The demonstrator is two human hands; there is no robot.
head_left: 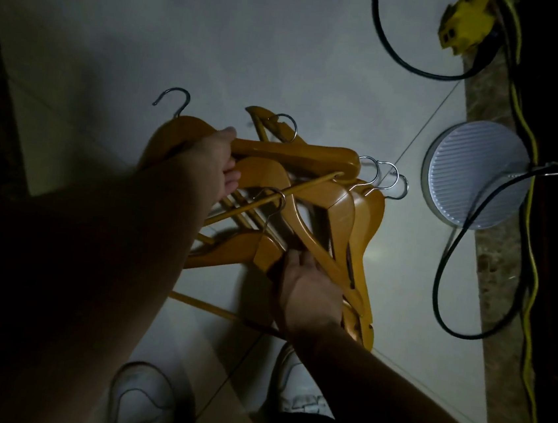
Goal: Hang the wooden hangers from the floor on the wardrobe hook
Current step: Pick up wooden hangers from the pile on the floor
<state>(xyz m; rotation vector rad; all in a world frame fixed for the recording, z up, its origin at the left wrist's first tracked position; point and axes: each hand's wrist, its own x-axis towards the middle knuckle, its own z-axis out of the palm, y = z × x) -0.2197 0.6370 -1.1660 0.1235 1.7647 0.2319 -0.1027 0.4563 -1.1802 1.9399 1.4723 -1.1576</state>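
Pale tiled floor [287,57]; left hand [212,159] clasps top hanger [297,154], right hand [310,294] grips pile [349,218].

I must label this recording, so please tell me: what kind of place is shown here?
Probably a dim room in a home. It shows a pale tiled floor, a pile of wooden hangers, and a round lamp base with cables along the edge.

Dim shot; arms in deep shadow, motion blur, wide-angle bend at edges.
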